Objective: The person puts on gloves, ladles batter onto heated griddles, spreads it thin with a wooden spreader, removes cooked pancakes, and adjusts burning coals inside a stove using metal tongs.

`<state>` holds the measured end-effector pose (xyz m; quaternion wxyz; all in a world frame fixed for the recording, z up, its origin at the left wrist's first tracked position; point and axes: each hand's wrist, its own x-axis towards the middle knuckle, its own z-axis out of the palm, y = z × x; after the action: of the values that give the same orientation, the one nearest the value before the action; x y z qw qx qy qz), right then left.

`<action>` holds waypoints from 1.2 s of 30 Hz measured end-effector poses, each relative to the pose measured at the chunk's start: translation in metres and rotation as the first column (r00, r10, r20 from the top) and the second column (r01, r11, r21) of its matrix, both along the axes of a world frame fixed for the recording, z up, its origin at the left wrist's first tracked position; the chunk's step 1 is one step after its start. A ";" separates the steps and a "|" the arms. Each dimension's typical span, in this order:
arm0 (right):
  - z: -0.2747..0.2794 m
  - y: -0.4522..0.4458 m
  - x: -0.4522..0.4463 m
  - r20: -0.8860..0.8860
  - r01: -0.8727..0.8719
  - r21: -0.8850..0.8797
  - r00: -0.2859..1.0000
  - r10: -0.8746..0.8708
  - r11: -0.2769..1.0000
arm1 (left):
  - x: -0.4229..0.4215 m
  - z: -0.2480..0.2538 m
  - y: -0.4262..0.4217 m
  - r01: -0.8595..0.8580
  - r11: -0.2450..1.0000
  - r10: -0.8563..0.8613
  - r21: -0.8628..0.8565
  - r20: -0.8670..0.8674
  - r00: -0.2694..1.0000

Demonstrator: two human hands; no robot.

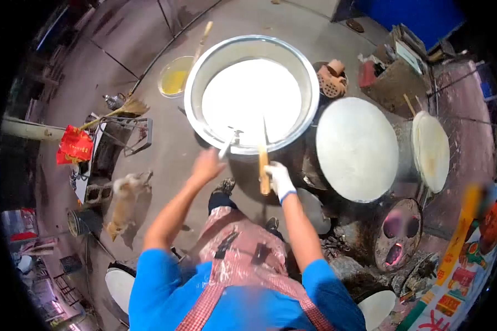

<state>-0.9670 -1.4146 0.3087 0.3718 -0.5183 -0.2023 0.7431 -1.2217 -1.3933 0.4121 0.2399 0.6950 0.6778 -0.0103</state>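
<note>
1 blue shirt (pixel 160 281) | right hand (pixel 280 179) clamped on 1 wooden handle (pixel 264 163) | left hand (pixel 206 166), grip: cannot tell | 1 basin (pixel 197 99)

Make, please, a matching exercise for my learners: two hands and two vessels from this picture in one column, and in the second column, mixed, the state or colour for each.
1. right hand
2. left hand
3. large basin
4. small bowl

A. has something yellow in it
B. bare, without a glove
C. has something white in it
D. gloved in white, on a wooden handle

Right pairs: 1-D, 2-B, 3-C, 4-A
</note>
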 end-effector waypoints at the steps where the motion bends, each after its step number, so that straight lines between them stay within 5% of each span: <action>1: 0.030 0.010 -0.015 0.028 -0.001 -0.135 1.000 0.005 0.991 | 0.000 -0.036 0.015 0.044 0.991 -0.057 -0.128 -0.101 0.993; 3: 0.025 0.024 -0.031 0.141 -0.039 -0.264 0.987 0.079 0.964 | -0.009 -0.092 0.036 -0.010 0.975 0.008 -0.224 -0.011 1.000; 5: 0.042 0.022 -0.027 0.355 0.091 -0.175 0.935 -0.023 0.980 | -0.036 -0.083 0.060 -0.024 0.952 0.073 -0.305 0.152 0.986; 6: 0.030 0.016 -0.015 0.669 -0.008 -0.057 0.742 0.044 0.998 | -0.046 -0.076 0.072 -0.024 0.936 0.111 -0.350 0.231 0.967; 7: 0.105 0.002 -0.012 0.990 -0.281 -0.064 0.100 0.096 0.958 | -0.071 -0.045 0.097 -0.056 0.730 0.312 -0.681 0.259 0.914; 9: 0.185 -0.005 -0.016 0.976 -0.237 -0.181 0.078 0.205 0.955 | -0.087 -0.022 0.101 -0.061 0.623 0.661 -0.780 0.483 0.574; 12: 0.217 -0.024 -0.019 0.999 -0.292 -0.017 -0.036 0.007 0.956 | -0.107 0.016 0.108 -0.008 0.493 0.839 -0.870 0.472 0.271; 15: 0.207 -0.007 -0.037 0.995 -0.337 -0.091 -0.003 0.095 0.937 | -0.107 -0.021 0.117 0.060 0.382 0.918 -0.922 0.386 0.091; 16: 0.192 0.005 -0.043 0.969 -0.415 -0.242 -0.149 0.196 0.877 | -0.101 -0.037 0.123 -0.019 0.272 0.962 -0.962 0.271 0.038; 17: 0.159 0.011 -0.045 0.925 -0.445 -0.361 -0.284 0.253 0.819 | -0.102 -0.067 0.128 0.077 0.177 0.982 -0.981 0.171 -0.076; 18: 0.140 0.016 -0.052 0.926 -0.517 -0.356 -0.308 0.219 0.778 | -0.100 -0.082 0.133 0.060 0.185 0.982 -0.981 0.183 -0.049; 20: 0.156 0.025 -0.074 0.937 -0.609 -0.330 -0.305 0.171 0.722 | -0.096 -0.081 0.137 -0.004 0.233 0.968 -0.973 0.231 0.099; 21: 0.188 0.032 -0.080 0.939 -0.575 -0.340 -0.244 0.241 0.744 | -0.098 -0.069 0.144 -0.045 0.290 0.936 -0.956 0.274 0.223; 23: 0.185 0.024 -0.068 0.990 -0.481 -0.141 -0.060 0.128 0.865 | -0.110 -0.081 0.160 -0.022 0.271 0.932 -0.962 0.256 0.256; 25: 0.152 0.021 -0.079 0.934 -0.335 -0.356 -0.089 0.347 0.872 | -0.112 -0.085 0.172 -0.065 0.288 0.885 -0.955 0.240 0.399; 29: 0.156 0.024 -0.105 0.952 -0.395 -0.289 -0.021 0.306 0.872 | -0.105 -0.091 0.187 0.058 0.558 0.630 -0.828 0.467 0.621; 32: 0.135 0.004 -0.112 0.937 -0.226 -0.298 0.114 0.329 0.927 | -0.098 -0.083 0.184 0.060 0.492 0.655 -0.868 0.415 0.631; 35: 0.141 -0.010 -0.136 0.936 -0.219 -0.276 0.159 0.313 0.936 | -0.090 -0.064 0.186 0.142 0.082 0.909 -0.987 0.132 0.396; 36: 0.151 -0.019 -0.143 0.947 -0.165 -0.215 0.206 0.246 0.963 | -0.087 -0.018 0.185 0.106 0.034 0.939 -0.994 0.068 0.337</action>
<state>-1.1095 -1.4337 0.4600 0.0482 -0.8454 -0.4299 0.3132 -1.3083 -1.2082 0.3940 0.8497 0.0077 0.5271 -0.0095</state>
